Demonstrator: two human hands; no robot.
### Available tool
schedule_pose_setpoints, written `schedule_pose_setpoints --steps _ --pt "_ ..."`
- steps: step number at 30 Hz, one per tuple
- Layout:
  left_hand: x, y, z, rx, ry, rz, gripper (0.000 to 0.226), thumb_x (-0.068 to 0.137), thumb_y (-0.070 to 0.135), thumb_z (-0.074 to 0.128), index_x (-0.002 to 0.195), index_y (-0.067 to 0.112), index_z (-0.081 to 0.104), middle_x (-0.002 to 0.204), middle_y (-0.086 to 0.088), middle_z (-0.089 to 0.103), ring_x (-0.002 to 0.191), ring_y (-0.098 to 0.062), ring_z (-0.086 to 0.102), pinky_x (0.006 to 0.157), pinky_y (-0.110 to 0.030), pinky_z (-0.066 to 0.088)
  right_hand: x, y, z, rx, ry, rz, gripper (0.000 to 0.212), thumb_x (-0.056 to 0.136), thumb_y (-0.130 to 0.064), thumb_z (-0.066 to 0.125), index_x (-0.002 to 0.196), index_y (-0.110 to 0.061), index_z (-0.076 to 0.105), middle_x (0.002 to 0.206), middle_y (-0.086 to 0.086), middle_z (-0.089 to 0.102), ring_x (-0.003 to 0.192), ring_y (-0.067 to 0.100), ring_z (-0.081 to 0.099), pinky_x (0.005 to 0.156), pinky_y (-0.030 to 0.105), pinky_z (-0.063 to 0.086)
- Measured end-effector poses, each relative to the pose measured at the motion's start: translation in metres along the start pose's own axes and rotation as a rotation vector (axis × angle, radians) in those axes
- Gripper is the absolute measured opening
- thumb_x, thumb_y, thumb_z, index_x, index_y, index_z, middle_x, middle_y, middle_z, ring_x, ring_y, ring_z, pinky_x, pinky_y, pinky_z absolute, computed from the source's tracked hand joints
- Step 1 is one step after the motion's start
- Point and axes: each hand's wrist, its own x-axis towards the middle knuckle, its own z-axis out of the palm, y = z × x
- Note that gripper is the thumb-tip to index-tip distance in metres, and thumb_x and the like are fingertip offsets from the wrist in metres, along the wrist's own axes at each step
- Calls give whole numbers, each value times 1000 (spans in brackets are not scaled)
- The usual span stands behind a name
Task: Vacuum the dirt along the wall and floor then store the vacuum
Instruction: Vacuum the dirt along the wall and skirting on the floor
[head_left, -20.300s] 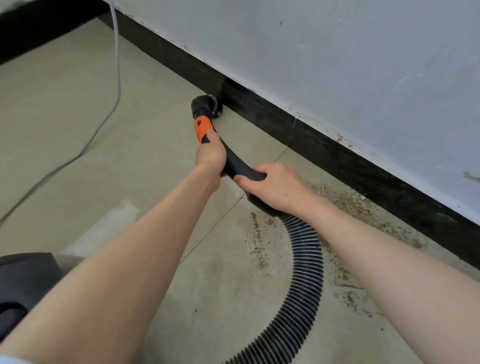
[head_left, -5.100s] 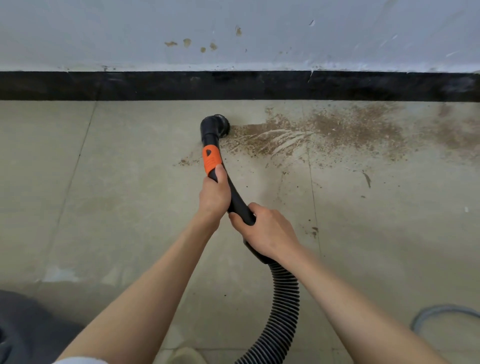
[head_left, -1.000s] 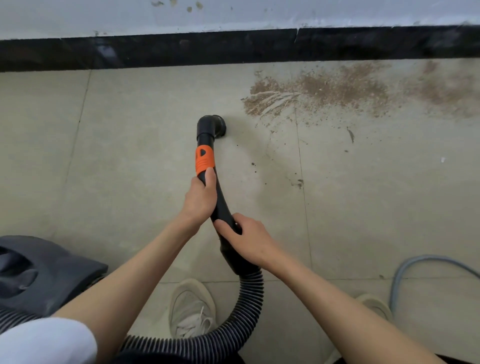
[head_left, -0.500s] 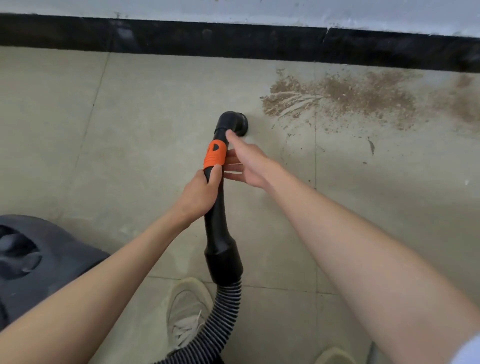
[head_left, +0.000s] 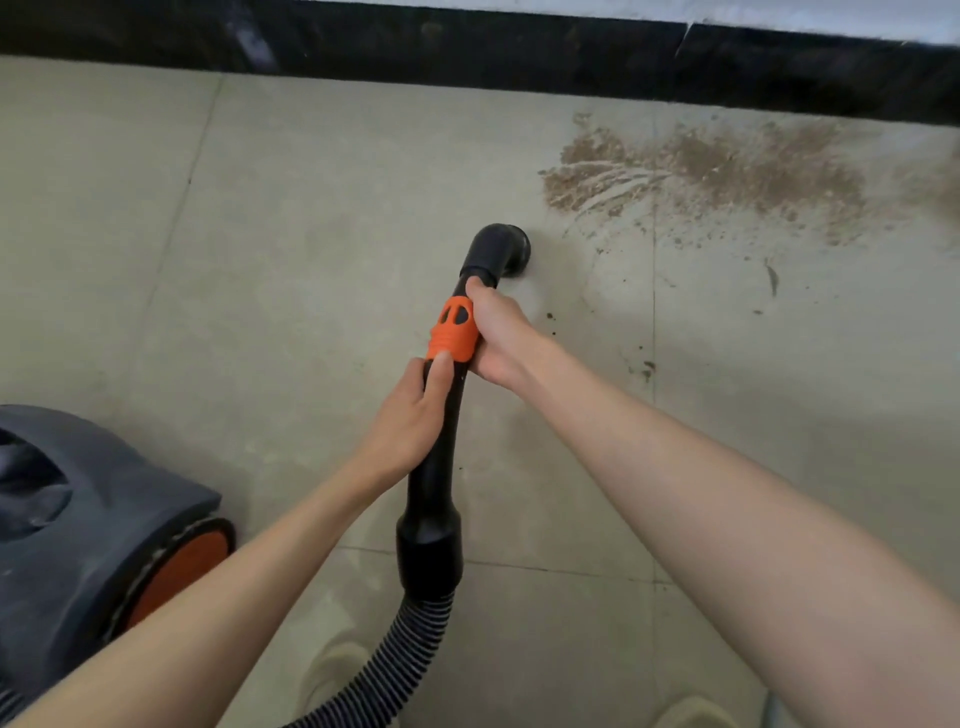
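At the middle of the view, the right hand (head_left: 496, 332) is wrapped around the black vacuum wand (head_left: 441, 441), fingers curled behind the orange collar (head_left: 453, 332) and the thumb lying forward along the tube toward the bent nozzle (head_left: 498, 249). Just below it, the left hand (head_left: 410, 421) grips the same wand, its thumb tip resting against the lower edge of the orange collar and its fingers closed around the black tube from the left side. Both hands hold the wand firmly, touching or nearly touching each other at the collar. The nozzle sits at the far end of the wand, its round mouth turned to the right and close to the floor (head_left: 260, 260); whether it touches the tiles cannot be told. Toward the person, the wand widens into a black cuff (head_left: 430, 551), from which a ribbed hose (head_left: 395, 660) curves down and left out of view. A patch of brown dirt (head_left: 701, 166) lies on the tiles to the right of the nozzle, near the black baseboard (head_left: 467, 52), with scattered specks trailing below it. The grey vacuum body (head_left: 78, 545) with an orange wheel (head_left: 182, 577) stands at lower left, and two pale shoes (head_left: 337, 670) show at the bottom edge.
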Motion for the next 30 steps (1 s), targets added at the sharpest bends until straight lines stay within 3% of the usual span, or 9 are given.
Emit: schedule_pose_setpoints --steps 4,8,12,16,20,25,30 --pt "10 13 2 67 -50 60 45 96 53 24 95 15 49 94 -11 61 91 -31 60 87 -45 48 2 -8 -6 -26 110 -69 34 102 -37 43 79 -11 47 115 21 63 106 37 64 95 50 51" --pt "19 33 20 107 -82 113 51 98 51 24 109 9 52 102 -7 58 95 -25 55 81 -36 41 2 -27 -27 54 187 -114 35 102 -37 43 92 -5 51 105 19 59 81 30 60 79 42 52" --pt "9 30 31 119 -101 124 47 98 51 26 103 12 52 88 0 56 85 -20 54 66 -31 36 -11 -21 -41 76 236 -108 35 102 -35 42 81 -7 48 97 17 63 79 30 60 87 46 52" --pt "-15 8 32 159 -134 126 36 96 50 30 86 19 46 73 3 51 67 -13 50 57 -29 33 -29 15 -49 139 249 -93 32 100 -34 44 86 -8 55 87 12 60 82 30 61 89 48 52" --pt "-29 1 36 217 -183 162 35 97 47 35 85 15 44 69 1 51 64 -15 49 55 -25 32 -45 38 -59 303 307 -166 37 102 -35 42 79 -7 51 71 11 56 60 25 56 63 39 51" --pt "-44 3 45 221 -261 177 34 96 48 36 88 17 47 72 -1 56 66 -15 52 54 -22 33 -62 48 -73 356 424 -183 41 101 -38 41 76 -7 51 66 8 55 55 23 54 56 32 47" --pt "-65 3 63 271 -341 208 35 94 51 37 93 17 45 74 -6 60 72 -23 57 62 -31 38 -80 58 -97 449 519 -197 46 101 -35 38 66 -7 44 54 8 48 43 21 47 44 24 42"
